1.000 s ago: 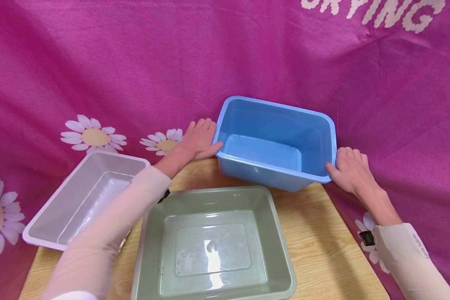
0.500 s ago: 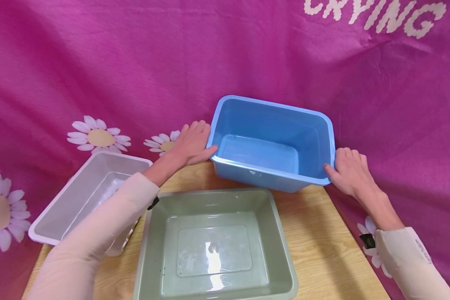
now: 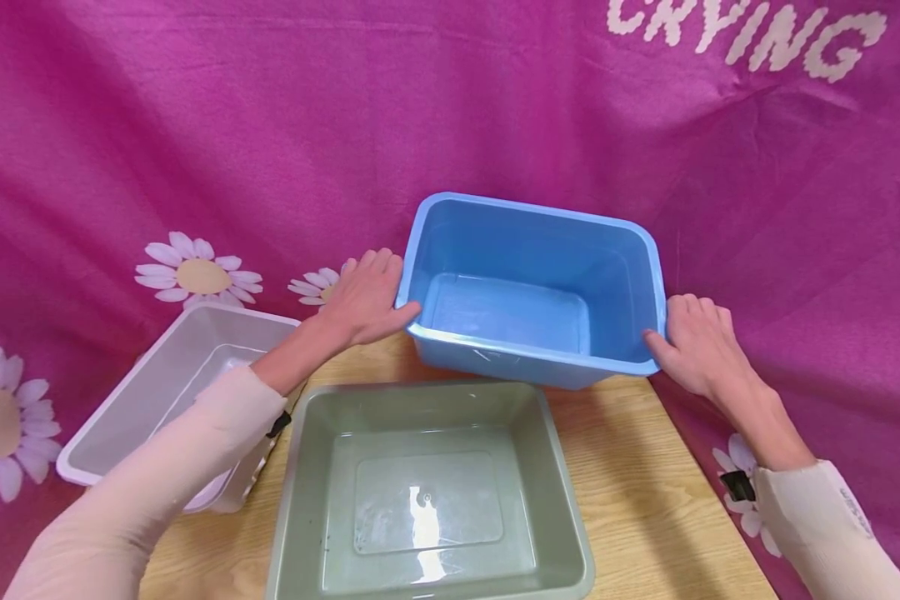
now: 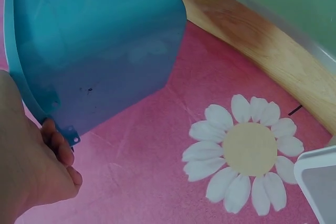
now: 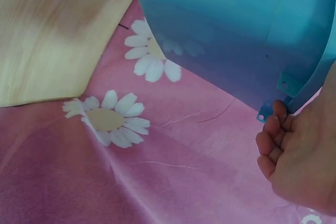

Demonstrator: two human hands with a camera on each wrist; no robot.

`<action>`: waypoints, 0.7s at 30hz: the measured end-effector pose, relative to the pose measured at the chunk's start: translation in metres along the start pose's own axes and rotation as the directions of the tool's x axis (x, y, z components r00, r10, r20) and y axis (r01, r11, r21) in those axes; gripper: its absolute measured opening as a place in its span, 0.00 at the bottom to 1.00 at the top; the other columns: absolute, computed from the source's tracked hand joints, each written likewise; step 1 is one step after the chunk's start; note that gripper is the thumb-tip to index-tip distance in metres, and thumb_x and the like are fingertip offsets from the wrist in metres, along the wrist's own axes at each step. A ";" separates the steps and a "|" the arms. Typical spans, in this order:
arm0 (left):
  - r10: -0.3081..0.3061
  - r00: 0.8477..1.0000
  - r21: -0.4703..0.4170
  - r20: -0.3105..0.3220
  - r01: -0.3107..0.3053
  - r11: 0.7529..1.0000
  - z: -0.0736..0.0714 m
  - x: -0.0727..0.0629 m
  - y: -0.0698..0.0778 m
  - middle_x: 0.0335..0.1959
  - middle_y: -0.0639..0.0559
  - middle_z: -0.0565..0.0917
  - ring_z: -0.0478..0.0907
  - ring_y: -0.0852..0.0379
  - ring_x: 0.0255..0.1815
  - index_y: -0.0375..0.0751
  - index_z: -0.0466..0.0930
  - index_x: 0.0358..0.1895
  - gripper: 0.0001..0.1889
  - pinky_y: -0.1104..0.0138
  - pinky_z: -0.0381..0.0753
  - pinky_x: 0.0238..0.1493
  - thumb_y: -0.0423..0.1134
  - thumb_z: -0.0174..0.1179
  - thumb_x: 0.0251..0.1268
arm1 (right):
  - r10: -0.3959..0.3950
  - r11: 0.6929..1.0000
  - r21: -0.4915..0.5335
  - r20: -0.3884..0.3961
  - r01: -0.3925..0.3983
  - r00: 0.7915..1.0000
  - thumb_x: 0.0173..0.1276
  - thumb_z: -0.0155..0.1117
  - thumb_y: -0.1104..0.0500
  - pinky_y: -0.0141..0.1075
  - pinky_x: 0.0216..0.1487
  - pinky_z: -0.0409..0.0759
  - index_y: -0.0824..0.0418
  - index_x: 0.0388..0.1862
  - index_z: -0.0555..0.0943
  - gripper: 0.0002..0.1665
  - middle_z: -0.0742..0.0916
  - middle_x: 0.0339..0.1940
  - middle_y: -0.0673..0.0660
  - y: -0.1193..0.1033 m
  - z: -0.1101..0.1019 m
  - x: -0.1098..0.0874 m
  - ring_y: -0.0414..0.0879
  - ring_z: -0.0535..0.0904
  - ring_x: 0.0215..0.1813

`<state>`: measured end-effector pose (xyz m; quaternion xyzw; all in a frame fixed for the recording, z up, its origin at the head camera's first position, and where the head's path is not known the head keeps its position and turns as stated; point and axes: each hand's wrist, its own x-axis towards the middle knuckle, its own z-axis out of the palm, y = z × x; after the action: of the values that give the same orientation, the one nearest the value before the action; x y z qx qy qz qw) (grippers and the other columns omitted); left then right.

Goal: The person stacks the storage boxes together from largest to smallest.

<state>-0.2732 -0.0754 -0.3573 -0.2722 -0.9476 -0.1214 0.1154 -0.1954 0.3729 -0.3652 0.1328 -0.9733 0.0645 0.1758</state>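
A blue plastic tub [image 3: 506, 321] stands at the back of the table, turned slightly, and its inside holds nothing visible. My left hand [image 3: 363, 296] grips its left rim, thumb over the edge. In the left wrist view, curled fingers [image 4: 58, 142] of that hand reach under the tub's rim. At the opposite end, my right hand [image 3: 701, 346] holds the right rim, thumb on top. The right wrist view has its fingers [image 5: 269, 137] bent beneath the rim. Whether the tub's base touches the table cannot be made out.
In front of the blue tub lies a wide green-grey tub [image 3: 566, 500] on the wooden table [image 3: 645, 492]. A pale grey tub [image 3: 131, 387] sits at the left, partly behind my left sleeve. A magenta cloth [image 3: 307, 108] with printed daisies hangs behind and beside the table.
The blue tub has shifted a little to the left. My left hand has moved left and slightly nearer with it, while my right hand has moved only a little left.
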 end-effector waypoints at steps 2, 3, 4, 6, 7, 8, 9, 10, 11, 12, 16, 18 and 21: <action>-0.009 1.000 0.002 0.000 0.009 1.000 -0.002 -0.004 0.000 0.34 0.48 0.70 0.68 0.50 0.37 0.39 0.68 0.40 0.20 0.57 0.67 0.39 0.53 0.54 0.59 | -0.005 1.000 0.001 0.002 0.005 1.000 0.62 0.58 0.55 0.51 0.32 0.62 0.65 0.29 0.67 0.15 0.70 0.25 0.59 -0.003 -0.002 0.000 0.58 0.67 0.32; -0.010 1.000 0.004 -0.001 0.010 1.000 -0.004 -0.007 0.000 0.34 0.47 0.70 0.68 0.50 0.37 0.38 0.69 0.40 0.20 0.57 0.67 0.39 0.53 0.54 0.60 | -0.010 1.000 0.001 0.001 0.010 1.000 0.62 0.58 0.55 0.51 0.32 0.62 0.65 0.29 0.67 0.15 0.70 0.25 0.59 -0.004 -0.003 0.000 0.58 0.67 0.31; -0.010 1.000 0.003 -0.004 0.010 1.000 -0.005 -0.009 0.001 0.33 0.47 0.70 0.68 0.50 0.36 0.38 0.69 0.40 0.20 0.58 0.67 0.39 0.53 0.55 0.59 | -0.013 1.000 0.000 -0.001 0.013 1.000 0.62 0.58 0.55 0.51 0.32 0.62 0.65 0.29 0.67 0.15 0.70 0.25 0.59 -0.006 -0.004 -0.001 0.58 0.67 0.31; -0.003 1.000 0.003 -0.013 0.003 1.000 -0.007 -0.014 0.001 0.32 0.48 0.69 0.68 0.50 0.34 0.38 0.68 0.39 0.19 0.58 0.67 0.38 0.52 0.55 0.59 | -0.024 1.000 0.000 -0.007 0.024 1.000 0.62 0.58 0.55 0.50 0.32 0.62 0.65 0.29 0.67 0.15 0.70 0.25 0.58 -0.008 -0.006 -0.002 0.57 0.67 0.31; 0.003 1.000 0.003 -0.022 -0.003 1.000 -0.008 -0.017 0.002 0.31 0.48 0.69 0.68 0.50 0.33 0.39 0.68 0.37 0.18 0.59 0.67 0.37 0.52 0.55 0.58 | -0.028 1.000 0.002 -0.008 0.028 1.000 0.62 0.58 0.55 0.50 0.32 0.61 0.65 0.29 0.67 0.15 0.70 0.25 0.58 -0.009 -0.006 -0.003 0.57 0.67 0.31; 0.007 1.000 0.003 -0.028 -0.007 1.000 -0.010 -0.019 0.003 0.30 0.48 0.69 0.67 0.50 0.32 0.39 0.67 0.36 0.18 0.59 0.66 0.37 0.52 0.55 0.58 | -0.033 0.999 0.003 -0.010 0.033 0.999 0.61 0.58 0.55 0.49 0.32 0.61 0.65 0.29 0.67 0.15 0.70 0.25 0.58 -0.010 -0.007 -0.004 0.57 0.67 0.31; 0.011 0.999 0.001 -0.036 -0.011 1.000 -0.011 -0.022 0.004 0.29 0.48 0.68 0.67 0.50 0.31 0.39 0.67 0.35 0.17 0.60 0.66 0.36 0.51 0.55 0.57 | -0.036 0.999 0.006 -0.008 0.036 0.999 0.62 0.58 0.55 0.49 0.33 0.61 0.65 0.30 0.67 0.14 0.70 0.25 0.58 -0.011 -0.008 -0.005 0.57 0.67 0.31; 0.012 0.999 0.000 -0.039 -0.012 1.000 -0.012 -0.025 0.005 0.28 0.48 0.68 0.66 0.51 0.31 0.40 0.66 0.34 0.17 0.60 0.66 0.35 0.51 0.55 0.57 | -0.040 0.999 0.009 -0.008 0.040 0.999 0.62 0.59 0.55 0.49 0.34 0.61 0.65 0.30 0.67 0.14 0.70 0.25 0.58 -0.012 -0.008 -0.007 0.56 0.66 0.32; 0.011 0.999 -0.001 -0.041 -0.011 1.000 -0.014 -0.028 0.006 0.28 0.49 0.67 0.65 0.51 0.31 0.40 0.65 0.34 0.17 0.60 0.65 0.34 0.51 0.55 0.56 | -0.044 0.999 0.012 -0.007 0.044 0.999 0.62 0.59 0.55 0.49 0.34 0.61 0.65 0.30 0.67 0.14 0.70 0.26 0.58 -0.013 -0.009 -0.008 0.56 0.66 0.32; 0.012 0.999 -0.002 -0.045 -0.012 1.000 -0.015 -0.030 0.007 0.28 0.49 0.67 0.65 0.51 0.30 0.41 0.65 0.33 0.17 0.60 0.65 0.34 0.51 0.56 0.56 | -0.049 0.999 0.015 -0.005 0.049 0.999 0.62 0.59 0.55 0.49 0.35 0.61 0.65 0.31 0.67 0.14 0.70 0.26 0.58 -0.014 -0.009 -0.009 0.56 0.66 0.32; 0.009 0.999 -0.008 -0.047 -0.009 1.000 -0.021 -0.041 0.012 0.30 0.48 0.68 0.67 0.50 0.34 0.40 0.67 0.36 0.18 0.59 0.67 0.35 0.51 0.58 0.55 | -0.068 0.998 0.020 -0.007 0.068 0.998 0.62 0.59 0.56 0.50 0.36 0.60 0.65 0.31 0.68 0.14 0.70 0.27 0.58 -0.018 -0.012 -0.014 0.56 0.67 0.33; 0.009 0.998 -0.029 -0.056 -0.011 1.000 -0.023 -0.047 0.014 0.34 0.46 0.72 0.72 0.48 0.41 0.38 0.69 0.42 0.21 0.56 0.72 0.40 0.52 0.59 0.55 | -0.077 0.997 0.022 -0.011 0.077 0.997 0.62 0.59 0.56 0.49 0.36 0.60 0.65 0.32 0.68 0.14 0.70 0.27 0.57 -0.020 -0.013 -0.016 0.56 0.67 0.33; 0.006 0.998 -0.059 -0.069 -0.010 0.998 -0.027 -0.056 0.017 0.36 0.46 0.73 0.72 0.47 0.43 0.37 0.70 0.45 0.23 0.54 0.72 0.44 0.52 0.60 0.54 | -0.095 0.995 0.027 -0.017 0.096 0.995 0.62 0.59 0.56 0.48 0.35 0.60 0.65 0.32 0.68 0.14 0.70 0.26 0.57 -0.022 -0.013 -0.019 0.55 0.66 0.32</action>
<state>-0.2137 -0.0965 -0.3445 -0.2747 -0.9380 -0.1580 0.1402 -0.1680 0.3583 -0.3578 0.1810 -0.9634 0.0706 0.1846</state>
